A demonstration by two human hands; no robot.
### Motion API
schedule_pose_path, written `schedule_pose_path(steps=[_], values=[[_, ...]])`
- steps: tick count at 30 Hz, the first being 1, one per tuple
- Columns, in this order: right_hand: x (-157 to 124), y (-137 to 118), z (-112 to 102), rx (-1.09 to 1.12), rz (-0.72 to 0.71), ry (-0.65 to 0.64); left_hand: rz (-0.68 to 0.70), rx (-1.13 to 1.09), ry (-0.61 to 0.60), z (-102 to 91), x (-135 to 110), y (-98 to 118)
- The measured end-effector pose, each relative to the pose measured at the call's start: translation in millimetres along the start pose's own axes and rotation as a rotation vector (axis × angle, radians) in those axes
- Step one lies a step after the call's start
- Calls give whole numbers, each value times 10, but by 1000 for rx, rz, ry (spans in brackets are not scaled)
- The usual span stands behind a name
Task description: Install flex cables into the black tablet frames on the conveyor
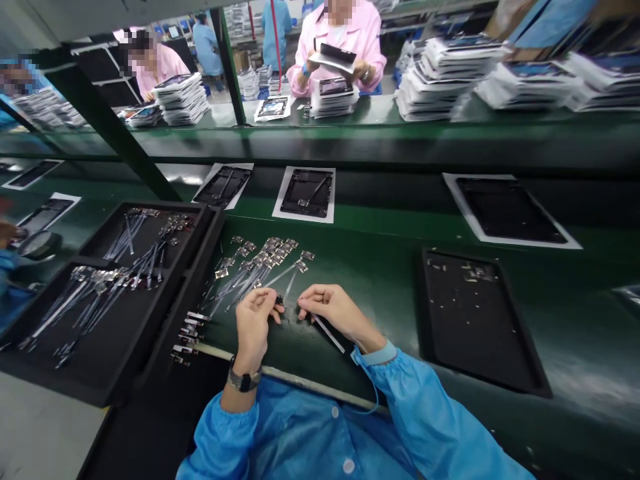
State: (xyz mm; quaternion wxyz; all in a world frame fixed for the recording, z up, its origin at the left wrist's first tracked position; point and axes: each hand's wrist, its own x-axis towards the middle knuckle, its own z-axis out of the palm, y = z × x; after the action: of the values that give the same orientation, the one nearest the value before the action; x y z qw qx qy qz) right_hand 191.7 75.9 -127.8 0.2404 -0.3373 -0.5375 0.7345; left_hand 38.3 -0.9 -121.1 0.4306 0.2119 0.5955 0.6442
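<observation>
My left hand (255, 320) is curled and pinches a small dark connector piece (279, 300) at its fingertips, just above the green bench. My right hand (334, 310) is closed on a thin flat flex cable (327, 333) whose strip trails out toward me under the palm. The two hands almost meet at the fingertips. Right behind them lies a loose pile of similar flex cables (260, 263) with metal connector ends.
Two black trays (120, 280) of flex cables sit at my left. A black tray (480, 320) with a few small parts lies at my right. Tablet housings (307, 193) on white sheets ride the belt beyond. People in pink coats work opposite beside stacked housings.
</observation>
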Motion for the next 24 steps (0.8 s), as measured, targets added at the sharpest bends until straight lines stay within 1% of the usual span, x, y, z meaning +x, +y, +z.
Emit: schedule_pose_path(steps=[4, 8, 12, 19, 24], values=[[-26, 11, 81, -27, -66, 14, 35, -61, 34, 119, -56, -27], [-55, -23, 127, -12, -120, 78, 77, -50, 26, 187, -140, -41], [-86, -59, 131, -45, -144, 126, 82, -68, 24, 202, -203, -39], [-127, -107, 137, -94, -192, 129, 89, -84, 50, 213, -230, -14], [-122, -119, 139, -93, -210, 145, 102, -70, 26, 224, -259, -9]])
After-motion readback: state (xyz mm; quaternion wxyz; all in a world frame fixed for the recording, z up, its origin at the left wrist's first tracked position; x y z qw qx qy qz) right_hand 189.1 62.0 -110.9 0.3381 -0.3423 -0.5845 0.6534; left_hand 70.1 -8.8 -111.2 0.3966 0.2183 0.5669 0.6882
